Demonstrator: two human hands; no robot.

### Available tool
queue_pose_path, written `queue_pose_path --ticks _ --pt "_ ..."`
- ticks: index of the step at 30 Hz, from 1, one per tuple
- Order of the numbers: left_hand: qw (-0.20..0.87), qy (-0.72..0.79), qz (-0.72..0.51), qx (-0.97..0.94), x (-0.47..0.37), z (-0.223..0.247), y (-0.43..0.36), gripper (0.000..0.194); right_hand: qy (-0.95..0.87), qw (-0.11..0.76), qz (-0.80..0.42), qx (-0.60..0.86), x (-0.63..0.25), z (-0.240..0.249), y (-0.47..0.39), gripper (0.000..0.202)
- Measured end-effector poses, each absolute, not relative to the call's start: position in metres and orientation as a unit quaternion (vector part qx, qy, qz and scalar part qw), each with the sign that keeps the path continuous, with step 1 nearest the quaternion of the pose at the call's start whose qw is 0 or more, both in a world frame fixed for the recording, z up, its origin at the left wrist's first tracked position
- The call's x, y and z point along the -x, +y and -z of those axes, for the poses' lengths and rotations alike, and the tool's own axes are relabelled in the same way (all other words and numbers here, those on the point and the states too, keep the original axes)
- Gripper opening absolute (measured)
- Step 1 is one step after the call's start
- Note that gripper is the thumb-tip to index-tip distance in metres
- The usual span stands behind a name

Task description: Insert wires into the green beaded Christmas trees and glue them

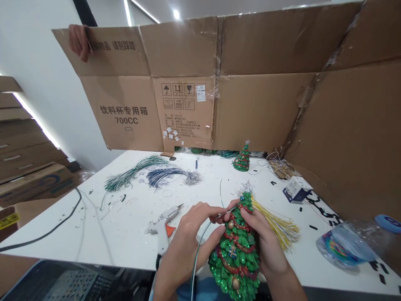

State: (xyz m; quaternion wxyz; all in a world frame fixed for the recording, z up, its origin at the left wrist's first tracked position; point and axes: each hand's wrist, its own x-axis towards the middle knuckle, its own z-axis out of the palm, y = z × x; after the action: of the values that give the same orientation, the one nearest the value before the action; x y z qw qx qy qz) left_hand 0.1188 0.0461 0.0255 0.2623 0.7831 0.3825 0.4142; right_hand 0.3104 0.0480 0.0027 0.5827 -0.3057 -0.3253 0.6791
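A green glittery Christmas tree figurine (233,251) with red garlands and a star on top (247,186) is tilted at the table's front edge. My right hand (269,242) wraps round its right side, thumb near the top. With thumb and index finger bent together, my left hand (194,230) grips thin green and white wires (198,251) against the tree's upper left. The wires' far ends run down out of view. Beside my left hand lies a glue gun (164,221) with an orange trigger. A bundle of yellow and white wires (280,225) lies behind my right hand.
Bundles of green wires (133,173) and blue wires (169,173) lie on the white table (125,234). A smaller tree (242,159) stands at the back. Cardboard (184,50) walls the far side; another person's hand (79,42) grips its top. A plastic bottle (347,246) lies right.
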Motion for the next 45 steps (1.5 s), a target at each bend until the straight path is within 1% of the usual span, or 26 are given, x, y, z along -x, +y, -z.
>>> queue_pose_path --ticks 3,5,9,14,16,20,23,25,28,31,35,38,42,45 --pt "0.275 0.361 -0.392 -0.8 -0.112 -0.026 0.043 0.046 -0.338 0.583 -0.656 0.338 -0.315 0.001 0.05 0.033" --pt "0.295 0.353 -0.39 -0.798 -0.11 -0.027 0.043 0.053 -0.351 0.576 -0.65 0.35 -0.317 0.001 0.051 0.034" --pt "0.353 0.339 -0.424 -0.762 -0.106 -0.025 0.045 0.044 -0.365 0.547 -0.673 0.338 -0.319 -0.003 0.049 0.034" --pt "0.42 0.333 -0.432 -0.725 -0.101 -0.023 0.046 0.043 -0.356 0.523 -0.687 0.357 -0.315 -0.009 0.044 0.036" --pt "0.423 0.358 -0.429 -0.713 -0.103 -0.024 0.046 0.038 -0.358 0.525 -0.678 0.369 -0.312 -0.009 0.041 0.037" --pt "0.41 0.407 -0.438 -0.689 -0.11 -0.025 0.045 0.02 -0.369 0.519 -0.671 0.381 -0.309 -0.01 0.038 0.039" --pt "0.406 0.413 -0.451 -0.68 -0.112 -0.023 0.046 0.017 -0.381 0.511 -0.677 0.367 -0.31 -0.01 0.038 0.037" --pt "0.39 0.417 -0.467 -0.675 -0.111 -0.021 0.047 0.017 -0.396 0.52 -0.672 0.349 -0.311 -0.008 0.04 0.034" --pt "0.373 0.426 -0.522 -0.638 -0.108 -0.017 0.048 0.013 -0.411 0.545 -0.651 0.332 -0.313 -0.004 0.046 0.032" --pt "0.378 0.426 -0.559 -0.602 -0.106 -0.013 0.049 0.015 -0.4 0.573 -0.64 0.319 -0.315 0.0 0.051 0.031" --pt "0.419 0.438 -0.534 -0.59 -0.107 -0.009 0.049 0.025 -0.352 0.599 -0.643 0.322 -0.315 0.002 0.054 0.035" --pt "0.441 0.458 -0.494 -0.593 -0.107 -0.007 0.047 0.031 -0.303 0.638 -0.638 0.307 -0.313 0.001 0.053 0.037" --pt "0.422 0.461 -0.468 -0.625 -0.11 -0.007 0.042 0.033 -0.226 0.685 -0.637 0.271 -0.311 -0.001 0.053 0.033" --pt "0.385 0.444 -0.496 -0.639 -0.115 -0.007 0.038 0.029 -0.182 0.697 -0.648 0.246 -0.313 -0.003 0.055 0.032"
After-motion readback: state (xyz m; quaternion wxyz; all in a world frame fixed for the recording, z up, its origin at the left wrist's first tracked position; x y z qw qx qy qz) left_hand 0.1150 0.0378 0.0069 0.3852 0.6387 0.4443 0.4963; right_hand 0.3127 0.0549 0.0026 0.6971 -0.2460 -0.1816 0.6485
